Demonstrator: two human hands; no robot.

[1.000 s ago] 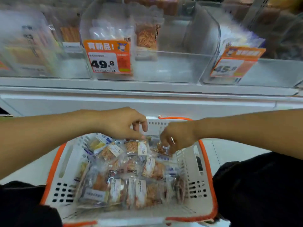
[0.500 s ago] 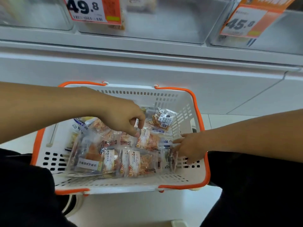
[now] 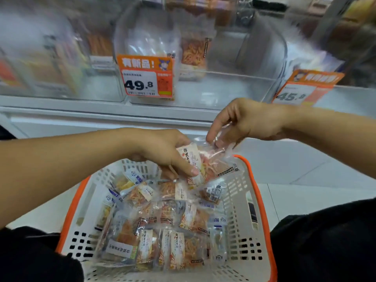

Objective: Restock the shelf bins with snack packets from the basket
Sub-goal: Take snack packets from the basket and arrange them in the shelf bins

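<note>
The left hand (image 3: 162, 151) grips a snack packet (image 3: 205, 163) above the basket (image 3: 257, 202), thumb curled over its label. The right hand (image 3: 244, 121) pinches the packet's clear top corner. The packet's long axis tilts, top end up toward the shelf bin (image 3: 213, 92).

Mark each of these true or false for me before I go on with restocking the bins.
1. Both hands hold one snack packet above the basket. True.
2. The basket is empty. False: many packets lie in it.
3. The price tag on the middle bin reads 49.8. True.
4. The right hand rests on the shelf. False: it pinches the packet's top edge.
5. The left hand grips the packet's labelled end. True.
</note>
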